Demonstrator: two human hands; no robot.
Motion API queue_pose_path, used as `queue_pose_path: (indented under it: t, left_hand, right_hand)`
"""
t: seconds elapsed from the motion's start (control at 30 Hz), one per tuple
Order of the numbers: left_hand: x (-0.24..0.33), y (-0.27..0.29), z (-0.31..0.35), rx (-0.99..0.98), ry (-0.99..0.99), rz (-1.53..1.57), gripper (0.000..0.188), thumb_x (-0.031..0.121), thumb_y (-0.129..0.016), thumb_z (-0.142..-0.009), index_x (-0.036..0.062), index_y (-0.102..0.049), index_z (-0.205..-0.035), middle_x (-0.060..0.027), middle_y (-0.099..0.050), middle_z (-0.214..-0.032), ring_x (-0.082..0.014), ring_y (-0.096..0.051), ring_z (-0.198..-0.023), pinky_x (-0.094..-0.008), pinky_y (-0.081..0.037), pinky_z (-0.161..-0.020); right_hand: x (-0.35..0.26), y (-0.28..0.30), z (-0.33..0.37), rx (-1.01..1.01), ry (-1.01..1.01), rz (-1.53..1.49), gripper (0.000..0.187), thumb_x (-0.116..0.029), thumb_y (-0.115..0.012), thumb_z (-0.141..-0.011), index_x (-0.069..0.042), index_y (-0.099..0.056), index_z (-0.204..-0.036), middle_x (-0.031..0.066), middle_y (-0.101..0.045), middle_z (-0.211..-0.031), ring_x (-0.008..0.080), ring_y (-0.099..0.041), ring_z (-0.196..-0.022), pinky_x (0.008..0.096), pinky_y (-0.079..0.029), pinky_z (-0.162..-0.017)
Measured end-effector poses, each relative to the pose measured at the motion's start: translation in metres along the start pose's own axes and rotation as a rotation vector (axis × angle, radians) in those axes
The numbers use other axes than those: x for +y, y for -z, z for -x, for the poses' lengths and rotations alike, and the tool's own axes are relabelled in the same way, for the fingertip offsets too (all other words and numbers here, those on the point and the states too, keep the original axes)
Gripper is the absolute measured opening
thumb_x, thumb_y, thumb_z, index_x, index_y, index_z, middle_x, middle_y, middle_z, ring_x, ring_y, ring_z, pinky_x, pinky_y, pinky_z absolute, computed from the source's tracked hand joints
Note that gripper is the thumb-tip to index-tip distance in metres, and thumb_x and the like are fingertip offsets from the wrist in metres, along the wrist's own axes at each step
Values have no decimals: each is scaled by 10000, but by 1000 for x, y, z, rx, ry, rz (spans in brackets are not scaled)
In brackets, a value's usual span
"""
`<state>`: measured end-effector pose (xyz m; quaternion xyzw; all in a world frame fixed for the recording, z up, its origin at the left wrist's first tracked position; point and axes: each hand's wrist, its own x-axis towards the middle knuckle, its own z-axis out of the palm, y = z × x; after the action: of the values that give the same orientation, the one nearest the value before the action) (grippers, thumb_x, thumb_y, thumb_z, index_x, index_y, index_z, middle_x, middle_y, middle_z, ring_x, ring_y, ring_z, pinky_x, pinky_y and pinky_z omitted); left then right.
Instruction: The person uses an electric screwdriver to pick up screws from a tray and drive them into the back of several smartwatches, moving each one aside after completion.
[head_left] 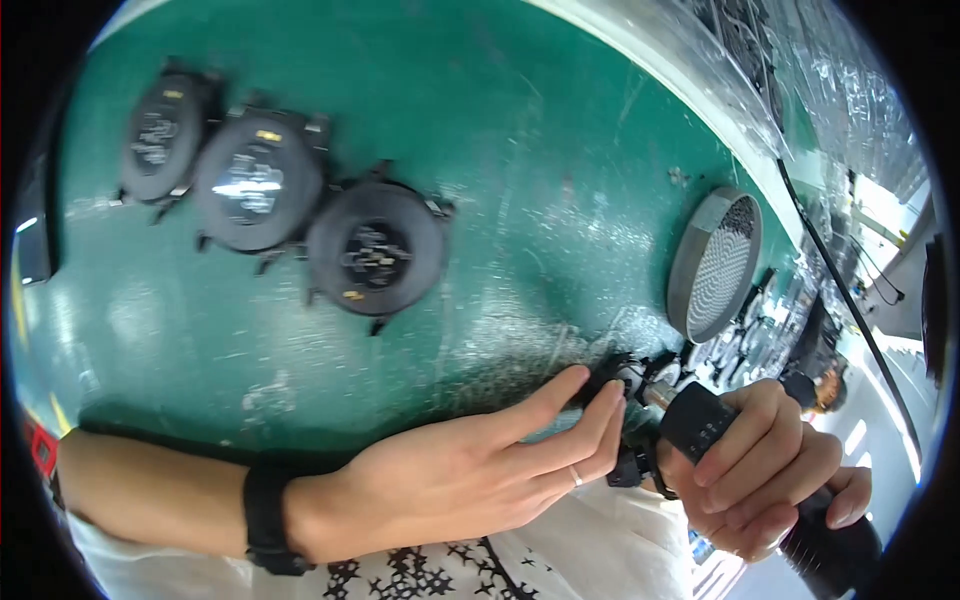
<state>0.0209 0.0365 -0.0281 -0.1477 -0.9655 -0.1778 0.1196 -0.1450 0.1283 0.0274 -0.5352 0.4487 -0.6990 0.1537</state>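
My left hand (490,470) reaches across from the left, its fingers closed on a small black part (625,368) at the mat's near right side. Most of that part is hidden behind the fingertips, so I cannot make out its exact kind. My right hand (765,470) is wrapped round a black power screwdriver (700,422). The metal tip of the tool meets the black part or is very close to it. On the green mat (530,250) lie three round dark cases with lugs, like watch cases: one (160,135) far left, another (258,180) beside it, a third (375,248) nearest me.
A round grey dish (690,265) with a perforated or grainy inside stands at the right. Several small black parts (745,340) lie beyond my right hand. A black cable (840,280) runs down the right side, near clear plastic sheeting (850,90).
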Motion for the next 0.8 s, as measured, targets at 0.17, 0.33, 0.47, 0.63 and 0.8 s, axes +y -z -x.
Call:
queue_pose_path:
  t: [0.17, 0.33, 0.47, 0.63, 0.8]
  left_hand:
    - [-3, 6, 0, -42, -32, -74, 484, 285, -490, -903, 12, -603, -1285, -76, -548, -1375, -225, -464, -1343, -409, -362, -1169]
    - [0, -4, 4, -25, -28, -12, 535, 273, -511, -901, -6, -549, -1355, -111, -500, -1459, -250, -420, -1400, -421, -327, -1187]
    - [4, -4, 1, -10, -51, -50, 600, 302, -547, -897, -8, -494, -1408, -130, -444, -1519, -258, -372, -1444, -429, -291, -1206]
    - [3, 5, -3, -62, -45, 108, 678, 347, -562, -933, -3, -384, -1485, -140, -345, -1586, -257, -291, -1492, -428, -233, -1232]
    - [2, 17, -14, -137, -25, 409, 716, 355, -544, -972, 12, -282, -1543, -134, -268, -1622, -262, -227, -1517, -428, -193, -1245]
  right_hand:
    - [1, 14, -2, 37, -63, -110, 349, -10, -626, -916, -64, -434, -1203, 21, -534, -692, 105, -491, -413, 219, -459, -380]
    - [2, 35, 5, 339, -183, -273, 419, -34, -592, -934, -39, -391, -1301, 18, -467, -658, 107, -404, -398, 231, -406, -366]
    - [2, 49, 1, 386, -140, -222, 453, -68, -541, -951, -25, -376, -1371, 5, -395, -638, 97, -333, -407, 243, -354, -382]
    - [2, 59, -7, 432, -115, -320, 493, -73, -524, -947, -18, -371, -1412, 5, -400, -646, 91, -334, -404, 254, -352, -389]
    - [-1, 64, -7, 493, -173, -374, 446, -101, -556, -931, -4, -420, -1344, -2, -385, -620, 92, -333, -386, 265, -332, -368]
